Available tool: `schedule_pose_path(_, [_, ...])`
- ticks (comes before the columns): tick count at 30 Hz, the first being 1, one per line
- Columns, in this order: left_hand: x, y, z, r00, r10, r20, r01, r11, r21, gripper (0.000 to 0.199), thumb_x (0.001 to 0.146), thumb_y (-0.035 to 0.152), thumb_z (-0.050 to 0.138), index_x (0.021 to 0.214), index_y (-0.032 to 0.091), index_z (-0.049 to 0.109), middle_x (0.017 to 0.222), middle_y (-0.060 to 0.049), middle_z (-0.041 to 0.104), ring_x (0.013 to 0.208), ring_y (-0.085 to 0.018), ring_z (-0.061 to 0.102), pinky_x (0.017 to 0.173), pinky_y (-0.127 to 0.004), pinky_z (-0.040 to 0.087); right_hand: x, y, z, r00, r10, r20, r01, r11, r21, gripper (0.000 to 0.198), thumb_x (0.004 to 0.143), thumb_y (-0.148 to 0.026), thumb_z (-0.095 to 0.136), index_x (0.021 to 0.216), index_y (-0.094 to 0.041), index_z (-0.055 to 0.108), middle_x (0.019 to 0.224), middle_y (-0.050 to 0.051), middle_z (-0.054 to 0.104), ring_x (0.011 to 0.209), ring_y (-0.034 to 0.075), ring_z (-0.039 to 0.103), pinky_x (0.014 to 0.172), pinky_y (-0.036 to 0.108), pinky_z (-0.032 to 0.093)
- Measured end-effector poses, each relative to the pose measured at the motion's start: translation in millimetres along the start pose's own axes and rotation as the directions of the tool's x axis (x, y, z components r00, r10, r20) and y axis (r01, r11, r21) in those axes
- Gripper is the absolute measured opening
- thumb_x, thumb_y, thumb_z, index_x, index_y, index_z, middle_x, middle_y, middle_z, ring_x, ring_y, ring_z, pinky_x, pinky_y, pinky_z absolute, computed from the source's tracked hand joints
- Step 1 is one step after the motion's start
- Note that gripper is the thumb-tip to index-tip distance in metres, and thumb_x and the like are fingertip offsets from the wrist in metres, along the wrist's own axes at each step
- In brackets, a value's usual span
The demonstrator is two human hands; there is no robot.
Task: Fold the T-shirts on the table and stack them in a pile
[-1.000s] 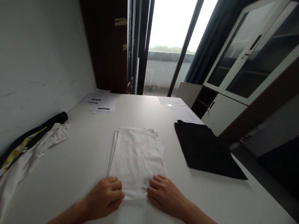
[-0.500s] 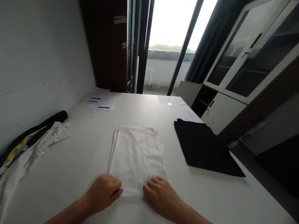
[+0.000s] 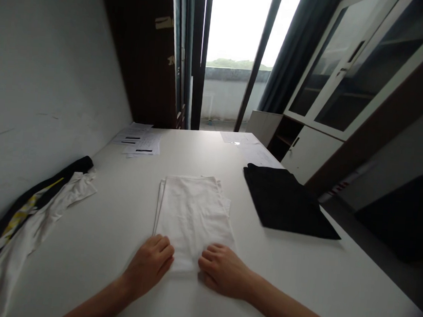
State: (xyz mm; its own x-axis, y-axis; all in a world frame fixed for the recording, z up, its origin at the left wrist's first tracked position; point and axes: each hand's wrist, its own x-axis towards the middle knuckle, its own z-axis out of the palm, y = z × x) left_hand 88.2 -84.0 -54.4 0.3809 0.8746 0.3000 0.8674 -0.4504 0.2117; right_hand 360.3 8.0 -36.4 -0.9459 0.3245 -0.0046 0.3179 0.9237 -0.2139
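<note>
A white garment [image 3: 194, 211], folded into a neat rectangle, lies flat in front of me; which kind of garment it is cannot be made out. Some of its under-layers peek out along both sides. My left hand [image 3: 151, 257] has its fingers curled closed at the near left corner of the fabric. At the near right corner, my right hand [image 3: 223, 269] is likewise closed on the edge. Both sets of fingertips are partly hidden from view, and the near edge runs between the two hands.
To the right lies a folded black garment [image 3: 288, 201] near the table edge. Along the left wall, white clothing [image 3: 51, 209] and black-and-yellow clothing [image 3: 20, 216] lie heaped. Papers [image 3: 143, 143] rest at the far left of the white table [image 3: 115, 209], others [image 3: 259, 155] at far right.
The view has shifted slightly. Both hands sit a little farther forward at the garment's near corners, their fingers still closed. The folded garment keeps its place and shape.
</note>
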Motion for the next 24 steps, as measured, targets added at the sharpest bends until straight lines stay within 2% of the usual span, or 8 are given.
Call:
schedule_pose_path(2, [1,6,-2,0.993,0.117,0.006,-0.117,0.991,-0.065,0.017,0.101,0.013,0.051,0.096,0.021,0.065,0.099,-0.004,0.067,0.093,-0.019,0.059,0.086,-0.034,0.047,4,0,0,0.998,-0.061,0.011,0.061,0.998,0.025,0.01,0.09,-0.028,0.057,0.089,-0.019,0.063,0.086,0.005,0.069,0.08,0.018,0.061,0.08,0.031,0.04])
schedule_pose_path(5, [1,8,-2,0.96,0.276,0.038,-0.269,0.953,-0.139,0.03,0.1,0.008,0.051,0.118,0.026,0.067,0.122,-0.003,0.07,0.114,-0.02,0.06,0.102,-0.038,0.046,1,11,-8,1.0,0.001,0.019,-0.002,0.999,0.032,0.012,0.089,-0.025,0.056,0.083,-0.019,0.064,0.079,0.005,0.069,0.075,0.018,0.062,0.077,0.031,0.041])
schedule_pose_path(8, [2,5,-3,0.925,0.365,0.103,-0.348,0.925,-0.152,0.043,0.099,0.005,0.048,0.131,0.029,0.064,0.135,-0.001,0.068,0.131,-0.021,0.055,0.115,-0.043,0.038,-4,14,-12,0.996,0.08,0.029,-0.08,0.997,0.022,0.015,0.088,-0.023,0.054,0.08,-0.018,0.066,0.075,0.005,0.07,0.07,0.018,0.063,0.075,0.031,0.041])
schedule_pose_path(10, [5,7,-4,0.916,0.378,0.133,-0.357,0.921,-0.157,0.048,0.097,0.003,0.048,0.134,0.03,0.064,0.135,0.0,0.068,0.133,-0.021,0.054,0.119,-0.046,0.036,-3,7,-11,0.998,0.054,0.034,-0.055,0.998,0.031,0.015,0.086,-0.025,0.056,0.083,-0.018,0.069,0.077,0.006,0.071,0.07,0.019,0.064,0.076,0.031,0.042])
schedule_pose_path(14, [9,16,-7,0.937,0.323,0.131,-0.295,0.935,-0.198,0.044,0.094,0.002,0.05,0.127,0.026,0.067,0.125,-0.003,0.072,0.119,-0.02,0.06,0.109,-0.042,0.045,0,-9,-11,0.997,-0.043,0.068,0.038,0.997,0.071,0.018,0.082,-0.029,0.059,0.085,-0.018,0.073,0.076,0.006,0.073,0.069,0.019,0.064,0.076,0.032,0.043])
schedule_pose_path(16, [9,17,-9,0.942,0.309,0.128,-0.273,0.931,-0.241,0.039,0.095,0.003,0.05,0.121,0.024,0.069,0.118,-0.004,0.073,0.106,-0.019,0.062,0.099,-0.036,0.049,-3,-9,-16,0.994,0.002,0.105,-0.008,0.998,0.06,0.018,0.081,-0.027,0.058,0.079,-0.019,0.075,0.071,0.006,0.072,0.063,0.019,0.062,0.068,0.031,0.041])
schedule_pose_path(20, [9,14,-9,0.958,0.26,0.118,-0.21,0.923,-0.321,0.028,0.095,0.004,0.045,0.097,0.021,0.068,0.098,-0.005,0.07,0.09,-0.017,0.059,0.084,-0.03,0.049,-11,-3,-26,0.976,0.146,0.16,-0.148,0.989,0.001,0.019,0.078,-0.025,0.06,0.07,-0.018,0.076,0.064,0.006,0.071,0.052,0.017,0.057,0.057,0.03,0.034])
schedule_pose_path(24, [10,19,-7,0.961,0.223,0.163,-0.179,0.952,-0.247,0.009,0.089,0.016,0.058,0.082,0.02,0.058,0.086,-0.004,0.062,0.082,-0.019,0.055,0.074,-0.031,0.045,-4,-13,-18,0.993,0.076,0.091,-0.077,0.997,0.007,0.029,0.091,-0.029,0.055,0.074,-0.018,0.075,0.067,0.006,0.072,0.056,0.017,0.06,0.062,0.03,0.038])
